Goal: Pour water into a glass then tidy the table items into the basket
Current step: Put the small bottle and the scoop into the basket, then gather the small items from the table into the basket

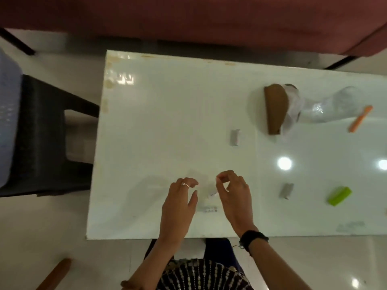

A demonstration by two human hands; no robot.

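Note:
A clear glass (209, 192), faint and blurred, stands near the table's front edge between my hands. My left hand (180, 200), a ring on one finger, is just left of it with fingers apart. My right hand (235, 192) curls at its right side, thumb and forefinger pinched near the rim; whether they grip it is unclear. A clear plastic bottle (328, 105) lies at the far right beside a brown object (274, 109). A pale blue perforated basket (8, 122) sits at the left edge of view.
On the white table (167, 122) lie two small grey pieces (235, 138) (285, 191), a green block (339, 195) and an orange stick (360, 119). A black chair (41, 132) stands left of the table and a red sofa (188, 17) behind it.

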